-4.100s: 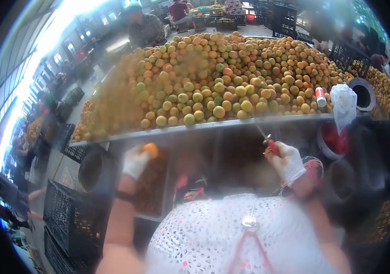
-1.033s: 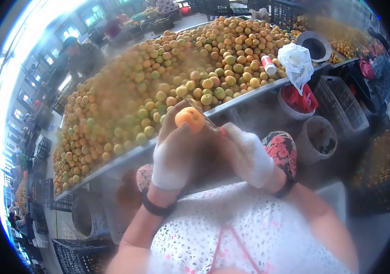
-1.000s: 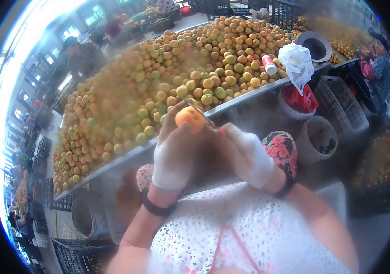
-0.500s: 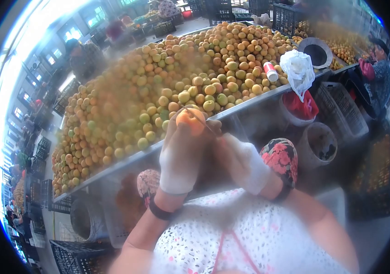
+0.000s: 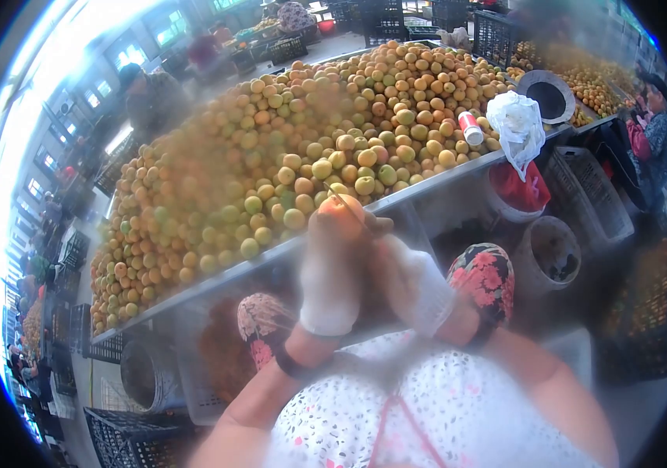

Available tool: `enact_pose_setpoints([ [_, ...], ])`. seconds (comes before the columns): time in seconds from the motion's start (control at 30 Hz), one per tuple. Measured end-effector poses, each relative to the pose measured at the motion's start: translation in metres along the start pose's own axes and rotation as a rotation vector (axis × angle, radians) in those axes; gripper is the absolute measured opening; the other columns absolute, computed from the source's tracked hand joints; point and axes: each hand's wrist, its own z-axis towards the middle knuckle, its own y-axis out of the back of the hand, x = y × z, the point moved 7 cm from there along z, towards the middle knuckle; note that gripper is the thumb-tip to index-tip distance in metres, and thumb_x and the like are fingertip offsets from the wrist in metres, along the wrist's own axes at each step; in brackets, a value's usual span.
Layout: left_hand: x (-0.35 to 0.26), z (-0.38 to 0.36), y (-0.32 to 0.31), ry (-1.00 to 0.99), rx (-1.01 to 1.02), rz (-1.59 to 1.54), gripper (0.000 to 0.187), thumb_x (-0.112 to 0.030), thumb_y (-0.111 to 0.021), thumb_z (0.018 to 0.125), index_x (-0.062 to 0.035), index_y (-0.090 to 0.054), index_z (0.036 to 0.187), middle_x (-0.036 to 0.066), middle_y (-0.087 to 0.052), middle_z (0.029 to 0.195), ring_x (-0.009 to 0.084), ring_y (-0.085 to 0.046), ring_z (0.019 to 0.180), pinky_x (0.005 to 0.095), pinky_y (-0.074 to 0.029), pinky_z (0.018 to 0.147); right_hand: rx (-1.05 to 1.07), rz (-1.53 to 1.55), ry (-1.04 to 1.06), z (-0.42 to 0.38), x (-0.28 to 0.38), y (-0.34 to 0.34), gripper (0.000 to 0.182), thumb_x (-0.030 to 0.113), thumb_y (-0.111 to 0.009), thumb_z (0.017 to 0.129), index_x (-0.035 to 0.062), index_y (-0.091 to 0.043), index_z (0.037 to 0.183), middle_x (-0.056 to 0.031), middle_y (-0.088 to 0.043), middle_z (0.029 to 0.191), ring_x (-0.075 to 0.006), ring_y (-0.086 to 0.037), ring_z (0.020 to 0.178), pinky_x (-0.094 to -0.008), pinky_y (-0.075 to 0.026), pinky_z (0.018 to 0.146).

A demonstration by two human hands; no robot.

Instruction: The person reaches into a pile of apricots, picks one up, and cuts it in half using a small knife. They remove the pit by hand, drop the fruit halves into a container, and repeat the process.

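My left hand [image 5: 333, 269], in a white glove browned at the fingers, is closed around an orange apricot [image 5: 341, 210] at the table's front edge. Close against it is my right hand [image 5: 405, 269], gloved the same way, its fingers curled. A thin, dark, blade-like tool [image 5: 354, 213] runs from the right fingers across the top of the apricot. Blur hides its kind and its handle. Just beyond both hands, a large heap of apricots [image 5: 380, 117] covers the metal-edged table [image 5: 419, 189].
A white plastic bag [image 5: 517, 125] and a red-and-white bottle [image 5: 470, 128] lie at the heap's right. Below stand a bucket with a red bag [image 5: 526, 189], another bucket [image 5: 552, 249] and a grey crate [image 5: 591, 191]. A co-worker [image 5: 649, 140] is at far right.
Both hands have moved slightly right, and the left hand with the apricot is a little lower. The tool still crosses the fruit. The co-worker at right has raised a hand.
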Motion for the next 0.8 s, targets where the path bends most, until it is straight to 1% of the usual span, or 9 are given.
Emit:
enact_pose_setpoints([
  [0.1, -0.006, 0.005, 0.0, -0.082, 0.093, 0.215, 0.065, -0.061, -0.038, 0.1, 0.0, -0.053, 0.118, 0.017, -0.065, 0.106, 0.025, -0.061, 0.103, 0.0363, -0.046, 0.094, -0.004, 0.066, -0.012, -0.002, -0.004, -0.004, 0.025, 0.019, -0.053, 0.099, 0.0006, -0.053, 0.116, -0.0263, -0.063, 0.08, -0.0439, -0.064, 0.079, -0.0478, -0.048, 0.058],
  [0.23, -0.005, 0.005, -0.01, -0.01, 0.108, 0.005, 0.036, -0.039, -0.042, 0.104, -0.0076, -0.056, 0.113, 0.01, -0.064, 0.1, 0.0184, -0.06, 0.088, 0.0292, -0.05, 0.08, -0.003, -0.029, -0.035, 0.0, -0.007, -0.003, 0.023, 0.018, -0.053, 0.099, 0.0007, -0.053, 0.114, -0.0253, -0.063, 0.079, -0.0433, -0.064, 0.078, -0.0468, -0.048, 0.058],
  [0.3, 0.007, 0.006, -0.005, 0.086, 0.072, -0.003, 0.067, -0.06, -0.034, 0.101, 0.0003, -0.049, 0.125, 0.017, -0.064, 0.11, 0.0235, -0.061, 0.106, 0.0348, -0.046, 0.095, -0.03, -0.065, 0.013, 0.003, 0.001, 0.001, 0.021, 0.018, -0.053, 0.099, 0.0005, -0.053, 0.11, -0.0245, -0.063, 0.077, -0.0433, -0.064, 0.076, -0.047, -0.048, 0.057],
  [0.43, -0.001, 0.009, -0.007, 0.063, 0.085, 0.135, 0.066, -0.057, -0.041, 0.101, -0.0001, -0.045, 0.132, 0.015, -0.061, 0.117, 0.0222, -0.059, 0.109, 0.0327, -0.045, 0.096, -0.065, -0.051, 0.019, 0.006, 0.018, 0.013, 0.019, 0.019, -0.055, 0.099, -0.0001, -0.054, 0.103, -0.023, -0.062, 0.073, -0.0434, -0.063, 0.071, -0.0479, -0.047, 0.056],
  [0.5, -0.027, 0.006, -0.004, -0.361, -0.049, 0.678, 0.064, -0.052, -0.05, 0.1, -0.001, -0.041, 0.137, 0.014, -0.059, 0.122, 0.0204, -0.058, 0.108, 0.0311, -0.046, 0.094, -0.046, -0.081, 0.015, 0.007, 0.016, 0.014, 0.02, 0.019, -0.055, 0.098, -0.0002, -0.054, 0.104, -0.0231, -0.063, 0.074, -0.0432, -0.063, 0.071, -0.0479, -0.047, 0.056],
  [0.53, -0.029, 0.009, 0.0, -0.415, -0.057, 0.689, 0.059, -0.048, -0.058, 0.097, -0.0009, -0.046, 0.132, 0.012, -0.061, 0.116, 0.0191, -0.059, 0.103, 0.0306, -0.047, 0.09, -0.023, -0.107, 0.007, 0.005, 0.014, 0.011, 0.021, 0.019, -0.056, 0.098, -0.0003, -0.055, 0.105, -0.0233, -0.063, 0.074, -0.0429, -0.064, 0.071, -0.0479, -0.047, 0.056],
  [0.57, -0.029, 0.009, 0.001, -0.411, -0.059, 0.689, 0.059, -0.048, -0.058, 0.097, -0.0009, -0.046, 0.132, 0.012, -0.061, 0.116, 0.0191, -0.059, 0.103, 0.0306, -0.047, 0.09, -0.021, -0.106, 0.004, 0.004, 0.009, 0.008, 0.021, 0.019, -0.056, 0.098, -0.0003, -0.055, 0.105, -0.0233, -0.063, 0.074, -0.0429, -0.064, 0.071, -0.0479, -0.047, 0.056],
  [0.63, -0.005, 0.014, 0.007, -0.047, -0.019, 0.184, 0.055, -0.049, -0.056, 0.098, -0.0008, -0.052, 0.125, 0.009, -0.062, 0.109, 0.0178, -0.06, 0.097, 0.0306, -0.048, 0.087, -0.061, -0.226, 0.036, 0.004, 0.002, 0.004, 0.019, 0.018, -0.056, 0.098, 0.0002, -0.055, 0.106, -0.0231, -0.063, 0.074, -0.0421, -0.064, 0.07, -0.0477, -0.047, 0.056],
  [0.8, -0.008, 0.003, -0.007, 0.019, -0.031, 0.148, 0.047, -0.044, -0.049, 0.102, -0.0026, -0.054, 0.124, 0.007, -0.064, 0.105, 0.0129, -0.061, 0.09, 0.0254, -0.05, 0.079, -0.121, -0.227, 0.046, 0.004, 0.018, 0.015, 0.018, 0.018, -0.056, 0.098, 0.0004, -0.054, 0.103, -0.0234, -0.062, 0.071, -0.0425, -0.063, 0.07, -0.0479, -0.047, 0.056],
])
